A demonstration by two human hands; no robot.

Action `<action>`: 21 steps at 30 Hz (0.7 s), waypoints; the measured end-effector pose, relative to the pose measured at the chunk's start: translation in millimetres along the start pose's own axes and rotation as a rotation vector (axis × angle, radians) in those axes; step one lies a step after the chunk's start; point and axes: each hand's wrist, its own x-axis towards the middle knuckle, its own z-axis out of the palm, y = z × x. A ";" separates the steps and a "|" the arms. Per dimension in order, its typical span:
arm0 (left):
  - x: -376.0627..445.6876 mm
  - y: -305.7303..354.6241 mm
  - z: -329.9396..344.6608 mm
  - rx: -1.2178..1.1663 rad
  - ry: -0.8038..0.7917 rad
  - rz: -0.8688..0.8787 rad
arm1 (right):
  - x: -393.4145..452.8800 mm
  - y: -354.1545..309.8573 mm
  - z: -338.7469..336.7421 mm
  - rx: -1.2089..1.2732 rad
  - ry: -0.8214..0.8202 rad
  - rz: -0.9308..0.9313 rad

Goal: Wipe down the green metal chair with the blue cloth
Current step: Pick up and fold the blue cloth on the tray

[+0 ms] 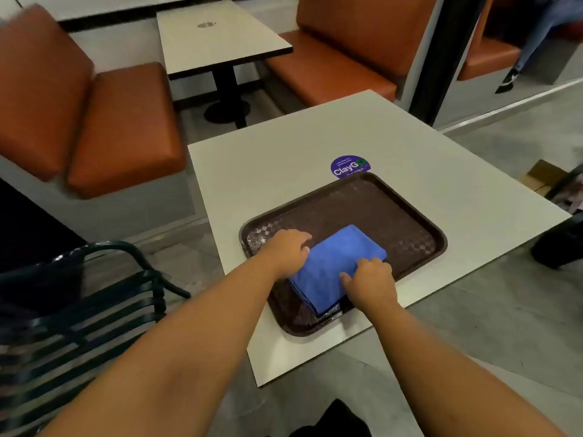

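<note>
The green metal chair [79, 310] is seen at the lower left, well apart from the tabletop [284, 171] and on the left arm's side; its curved back rail and slats are dark and glossy, and no part of it is being touched. The tabletop carries a brown tray [410, 216], and the blue cloth [334, 263] lies folded on the tray's near half, with its long axis running from the near edge up toward the far right. The cloth is flanked by both hands. The left hand [285, 250] is laid at its left edge with fingers curled over the fold, and the right hand [369, 279] is set on its near right corner with the fingers bent down onto the fabric. A lift is judged to be next, followed by a carry leftward to the chair. The cloth appears smooth, thick and evenly folded.
</note>
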 end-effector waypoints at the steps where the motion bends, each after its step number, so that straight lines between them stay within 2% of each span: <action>1: 2.6 1.3 2.6 0.016 -0.034 -0.032 | 0.2 2.0 0.5 -0.039 0.006 0.031; 7: 7.5 -1.6 20.2 0.094 -0.169 -0.149 | 5.3 9.3 6.9 -0.151 0.022 0.004; 11: 6.5 -4.0 20.9 0.126 -0.231 -0.179 | 3.2 4.8 7.1 0.011 0.033 0.067; 14: 5.1 -4.6 22.6 0.166 -0.282 -0.177 | 2.5 -0.3 9.3 0.004 0.026 0.081; 21: -2.1 -9.0 36.8 0.175 -0.207 -0.177 | 5.9 3.4 6.8 0.067 -0.037 0.075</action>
